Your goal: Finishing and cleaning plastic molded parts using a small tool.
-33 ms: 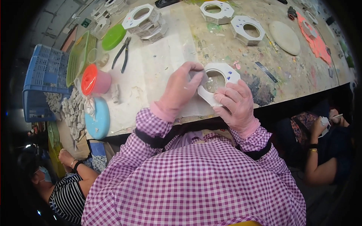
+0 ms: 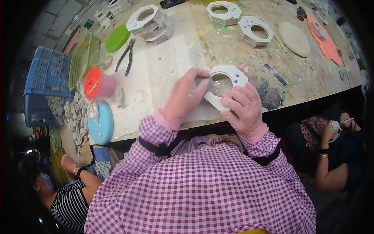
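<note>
The left hand (image 2: 183, 97) is pinching the rim of a white octagonal frame (image 2: 226, 84) near the surface's (image 2: 163, 74) near edge; the right hand (image 2: 243, 107) is gripping the frame's lower side, fingers closed around it; both seem gloved; pliers (image 2: 125, 57) are lying toward the left edge.

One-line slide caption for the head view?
Gloved left hand and right hand hold a white octagonal frame over a paint-stained table.

A craft workshop, busy with handwork.

The paint-smeared counter (image 2: 233, 50) carries white octagonal frames (image 2: 255, 30); pliers (image 2: 125, 57) lie left of them, a blue crate (image 2: 46, 84) of white pieces farther left.
</note>
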### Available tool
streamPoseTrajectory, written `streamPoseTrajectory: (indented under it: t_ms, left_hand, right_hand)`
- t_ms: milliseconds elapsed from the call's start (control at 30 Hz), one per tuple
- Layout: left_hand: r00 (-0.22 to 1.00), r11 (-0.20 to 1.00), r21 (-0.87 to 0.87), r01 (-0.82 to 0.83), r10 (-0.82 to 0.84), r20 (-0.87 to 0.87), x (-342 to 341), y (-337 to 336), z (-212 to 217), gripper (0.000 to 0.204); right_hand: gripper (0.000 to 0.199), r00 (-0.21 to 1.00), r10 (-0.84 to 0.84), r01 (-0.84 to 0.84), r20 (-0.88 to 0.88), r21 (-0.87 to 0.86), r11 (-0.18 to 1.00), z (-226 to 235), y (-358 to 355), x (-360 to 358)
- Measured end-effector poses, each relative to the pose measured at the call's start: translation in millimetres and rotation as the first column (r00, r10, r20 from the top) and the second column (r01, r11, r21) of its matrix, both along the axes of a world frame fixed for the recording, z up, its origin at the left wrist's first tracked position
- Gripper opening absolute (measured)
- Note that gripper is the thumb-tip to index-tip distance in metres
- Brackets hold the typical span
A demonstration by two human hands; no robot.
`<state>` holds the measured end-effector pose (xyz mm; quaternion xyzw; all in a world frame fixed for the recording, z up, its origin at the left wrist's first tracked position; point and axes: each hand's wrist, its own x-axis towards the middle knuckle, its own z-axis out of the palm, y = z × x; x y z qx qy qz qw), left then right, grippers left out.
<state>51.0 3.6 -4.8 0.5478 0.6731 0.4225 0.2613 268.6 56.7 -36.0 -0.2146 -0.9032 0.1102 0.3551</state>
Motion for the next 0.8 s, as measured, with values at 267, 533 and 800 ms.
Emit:
streamPoseTrajectory:
  t_ms: [267, 533, 800]
  left_hand:
    - [0.997, 0.998, -0.045, 0.051, -0.048, 0.064, 3, -4, 5, 0.019]
    - [0.996, 0.998, -0.050, 0.043, -0.039, 0.079, -6, -21, -6, 0.019]
    - [0.995, 0.998, -0.048, 0.049, -0.044, 0.093, -4, -19, -14, 0.018]
  right_hand:
    - [0.054, 0.972, -0.211, 0.184, -0.101, -0.231, 0.956, 0, 1, -21]
    - [0.063, 0.988, -0.154, 0.155, 0.024, -0.219, 0.963, -2, 5, -18]
    - [0.072, 0.963, -0.269, 0.269, 0.023, -0.180, 0.946, 3, 2, -29]
